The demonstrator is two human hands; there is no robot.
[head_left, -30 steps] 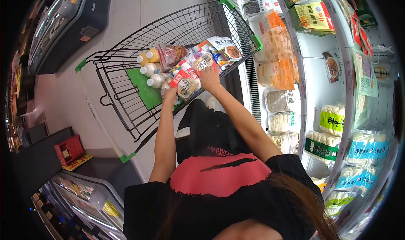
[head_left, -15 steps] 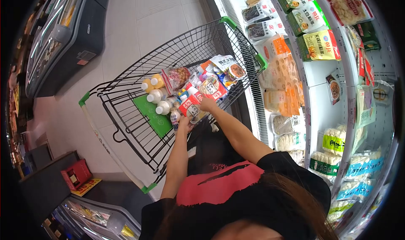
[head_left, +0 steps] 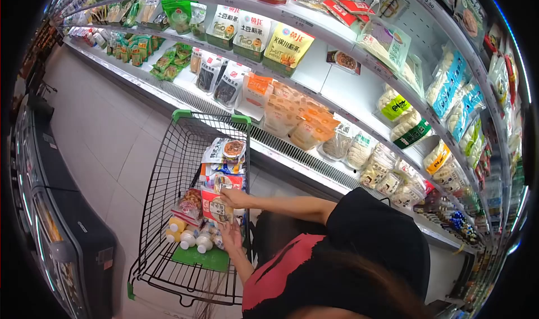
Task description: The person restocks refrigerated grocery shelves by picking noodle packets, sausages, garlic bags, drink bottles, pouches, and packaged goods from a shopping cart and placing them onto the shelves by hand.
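A red package with a clear window [head_left: 214, 205] is held over the shopping cart [head_left: 147, 207]. My right hand [head_left: 236, 198] grips its upper right edge. Under its lower edge, my left hand [head_left: 231, 236] has its fingers against the package. Just above it lies another red package [head_left: 231, 181], partly covered. A bag of reddish-brown food [head_left: 190, 202] is to the left. Below are white-capped bottles [head_left: 204, 241] and yellow-topped bottles [head_left: 177, 225]. A white pouch with a food picture [head_left: 224, 149] lies towards the cart's far end.
Refrigerated shelves [head_left: 314, 164] curve along the front and right, holding orange packages [head_left: 314, 125], a yellow pouch [head_left: 287, 47] and bagged noodles [head_left: 393, 103]. A dark freezer case [head_left: 78, 229] stands at the left. Tiled floor [head_left: 120, 145] runs between them and the cart.
The view has swung round towards the shelves, and the cart now appears more upright in it. Both hands have stayed at the red package, which now shows raised above the other goods.
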